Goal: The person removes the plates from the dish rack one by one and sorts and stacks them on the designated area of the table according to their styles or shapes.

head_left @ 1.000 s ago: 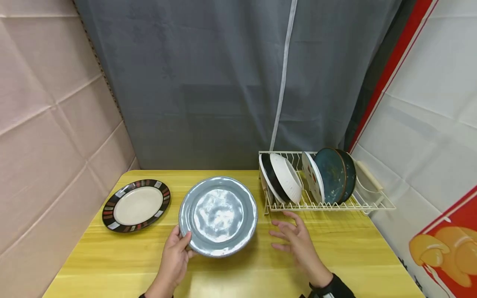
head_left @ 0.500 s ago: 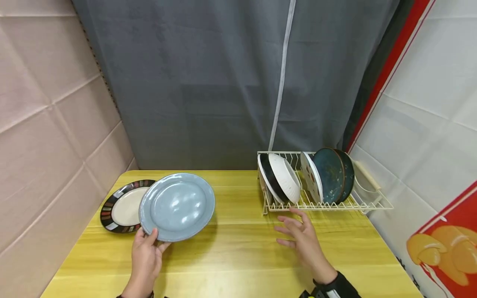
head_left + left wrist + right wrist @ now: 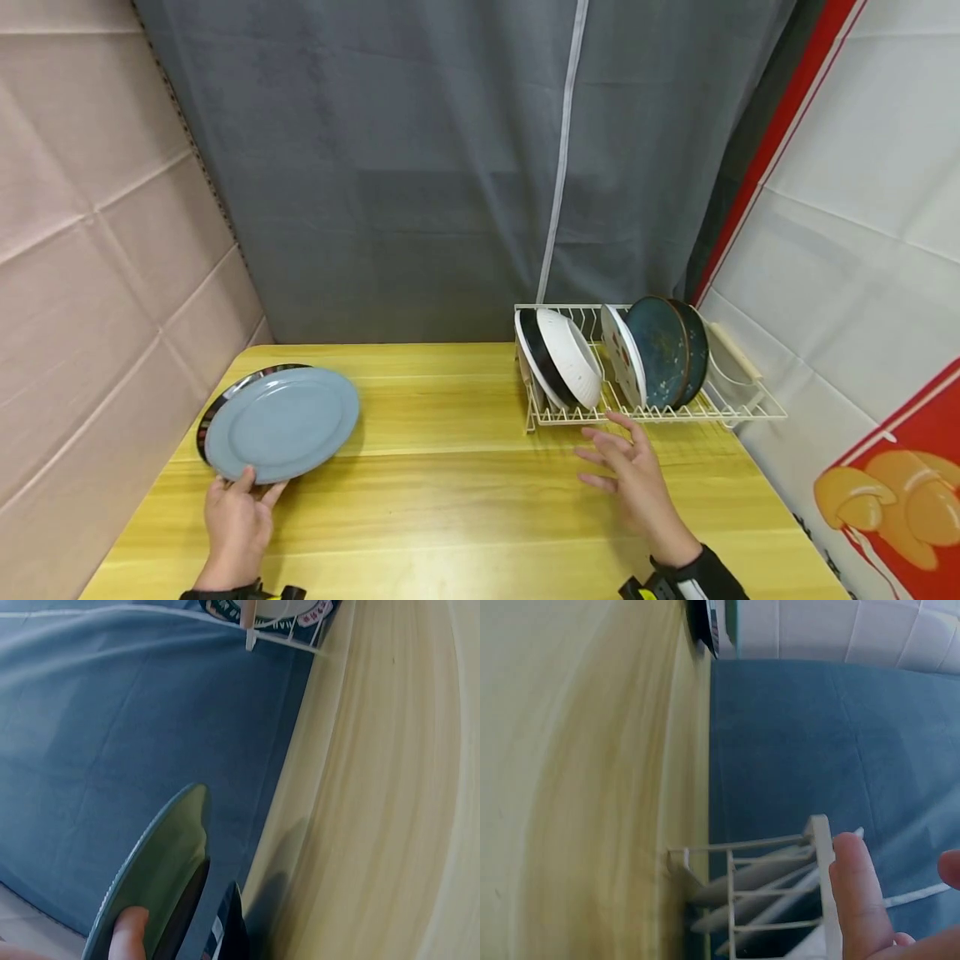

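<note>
My left hand (image 3: pixel 238 521) grips the near edge of a blue-grey plate (image 3: pixel 283 423), thumb on top and fingers beneath. Under it lies a dark-rimmed plate (image 3: pixel 212 417), mostly covered. In the left wrist view the blue-grey plate (image 3: pixel 146 881) is tilted, with a gap between it and the dark-rimmed plate (image 3: pixel 227 926). My right hand (image 3: pixel 636 483) hovers with loosely spread fingers and nothing in it, just in front of a cream wire dish rack (image 3: pixel 738 410). The right wrist view has one finger (image 3: pixel 861 896) overlapping the rack's frame (image 3: pixel 825 877).
At the rack's left stand a white bowl (image 3: pixel 573 358) and a black one beside it. A white plate (image 3: pixel 622 358) and dark blue dishes (image 3: pixel 660 350) stand further right. The wooden table (image 3: pixel 450 508) ends at a grey curtain (image 3: pixel 397 208), with light walls on either side.
The left hand has carried the blue-grey plate leftward from mid-table until it covers most of the dark-rimmed plate. The right hand has drifted slightly right, still holding nothing.
</note>
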Action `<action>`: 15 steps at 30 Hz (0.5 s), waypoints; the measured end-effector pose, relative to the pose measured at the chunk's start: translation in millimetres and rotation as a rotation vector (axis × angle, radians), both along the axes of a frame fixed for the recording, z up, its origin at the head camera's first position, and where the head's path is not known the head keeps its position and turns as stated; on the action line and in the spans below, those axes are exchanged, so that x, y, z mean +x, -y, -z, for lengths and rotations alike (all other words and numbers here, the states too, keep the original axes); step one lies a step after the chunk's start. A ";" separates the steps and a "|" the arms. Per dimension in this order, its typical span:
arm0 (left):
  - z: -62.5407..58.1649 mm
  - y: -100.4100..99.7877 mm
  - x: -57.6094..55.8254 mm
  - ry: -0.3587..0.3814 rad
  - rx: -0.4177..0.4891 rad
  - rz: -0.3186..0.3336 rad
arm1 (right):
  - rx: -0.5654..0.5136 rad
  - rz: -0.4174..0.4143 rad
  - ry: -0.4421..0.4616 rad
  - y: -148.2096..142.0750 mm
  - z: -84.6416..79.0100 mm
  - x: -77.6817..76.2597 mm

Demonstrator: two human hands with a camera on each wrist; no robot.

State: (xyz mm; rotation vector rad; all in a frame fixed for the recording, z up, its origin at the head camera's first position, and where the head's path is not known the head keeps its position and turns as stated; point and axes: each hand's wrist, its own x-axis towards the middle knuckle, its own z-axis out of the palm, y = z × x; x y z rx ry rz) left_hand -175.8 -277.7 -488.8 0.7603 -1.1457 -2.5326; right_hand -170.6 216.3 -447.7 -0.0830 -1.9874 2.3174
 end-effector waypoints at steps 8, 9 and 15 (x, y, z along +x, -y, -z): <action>5.2 7.3 -7.1 0.021 0.038 -0.062 | 0.021 0.013 -0.050 -18.8 -9.2 -1.1; 5.6 7.7 -8.4 0.028 0.027 -0.063 | 0.022 0.013 -0.052 -20.7 -9.8 -0.9; 8.9 9.8 -15.6 0.106 -0.050 -0.051 | 0.024 0.030 -0.060 -28.7 -13.1 -0.1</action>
